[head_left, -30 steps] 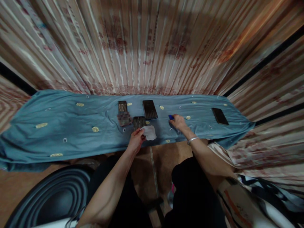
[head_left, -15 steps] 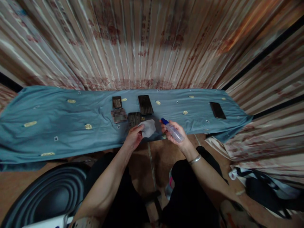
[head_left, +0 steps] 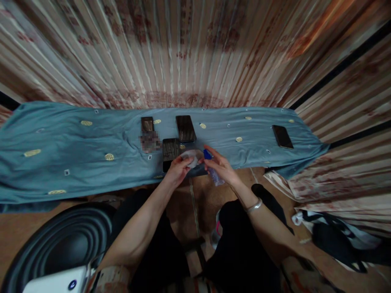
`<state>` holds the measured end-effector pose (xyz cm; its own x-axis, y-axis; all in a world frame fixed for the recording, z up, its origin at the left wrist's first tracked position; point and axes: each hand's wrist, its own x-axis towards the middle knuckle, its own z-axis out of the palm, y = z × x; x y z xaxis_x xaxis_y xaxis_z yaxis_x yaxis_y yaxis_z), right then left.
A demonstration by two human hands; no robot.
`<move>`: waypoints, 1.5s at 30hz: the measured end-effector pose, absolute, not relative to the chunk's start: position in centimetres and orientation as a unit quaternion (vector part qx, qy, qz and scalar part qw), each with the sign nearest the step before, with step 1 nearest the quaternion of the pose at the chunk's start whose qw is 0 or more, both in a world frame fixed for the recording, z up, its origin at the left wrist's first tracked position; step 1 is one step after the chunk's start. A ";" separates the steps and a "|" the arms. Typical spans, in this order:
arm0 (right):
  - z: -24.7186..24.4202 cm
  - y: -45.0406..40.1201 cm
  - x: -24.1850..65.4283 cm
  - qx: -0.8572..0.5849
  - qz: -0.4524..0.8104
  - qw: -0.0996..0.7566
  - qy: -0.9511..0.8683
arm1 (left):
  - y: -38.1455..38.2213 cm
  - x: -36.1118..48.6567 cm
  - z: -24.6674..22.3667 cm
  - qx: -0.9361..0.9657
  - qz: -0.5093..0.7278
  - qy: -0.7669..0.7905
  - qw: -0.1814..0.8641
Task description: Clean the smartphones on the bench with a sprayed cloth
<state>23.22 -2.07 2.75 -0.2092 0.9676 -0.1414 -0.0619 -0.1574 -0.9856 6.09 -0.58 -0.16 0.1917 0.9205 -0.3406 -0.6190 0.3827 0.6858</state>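
Observation:
My left hand pinches a thin whitish cloth or wipe; its exact kind is unclear. Close by on the right, my right hand is closed around a small clear spray bottle with a blue top, which is turned toward the cloth. A dark phone-like device lies just beyond my left hand, partly hidden by it. Behind that rests a larger black device with a glossy face. Farther left, a small dark rectangular item lies against a blurred-out patch.
A teal patterned cloth covers the long low surface. Another black device lies toward its right end. Curtains hang behind. At lower left stand a black ribbed round object and a white device.
My two hands have come closer together. The spray bottle has turned more upright, its blue top now beside the cloth. The view has tilted slightly.

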 end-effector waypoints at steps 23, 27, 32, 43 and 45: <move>2.5 -3.2 21.8 -0.537 0.203 0.160 -0.803 | -1.3 5.4 -0.4 0.124 0.476 0.389 0.778; 2.4 -3.1 21.9 -0.536 0.185 0.137 -0.812 | -1.4 4.9 0.0 0.121 0.457 0.364 0.803; 2.5 -3.1 21.9 -0.522 0.188 0.135 -0.821 | -1.7 4.8 1.0 0.123 0.445 0.350 0.815; 2.4 -2.7 22.5 -0.533 0.189 0.157 -0.810 | -1.6 4.3 0.4 0.128 0.444 0.328 0.824; 2.2 -2.7 22.6 -0.530 0.191 0.163 -0.810 | -1.6 4.2 0.5 0.128 0.444 0.325 0.825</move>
